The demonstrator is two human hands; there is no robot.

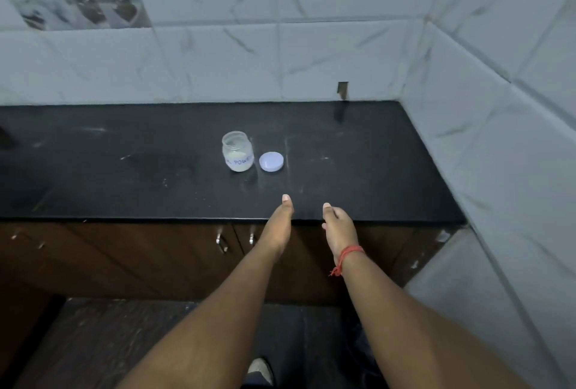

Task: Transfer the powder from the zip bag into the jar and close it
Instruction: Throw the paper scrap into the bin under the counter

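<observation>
I see my left hand (278, 222) and right hand (338, 226) out over the near edge of the black countertop (358, 170), fingers relaxed, holding nothing. The glass jar (237, 151) stands upright beyond the left fingertips, mouth up, uncapped, a little white powder (238, 164) inside. Its white lid (271, 161) lies flat just right of it, apart.

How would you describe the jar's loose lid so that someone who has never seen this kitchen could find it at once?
Start at the black countertop that runs into the tiled corner. Near its middle stands an open glass jar holding a little white powder, with handwriting on its side. The lid lies flat on the counter just right of that jar: a small, pale, opaque disc, the only other object on the counter.
</observation>
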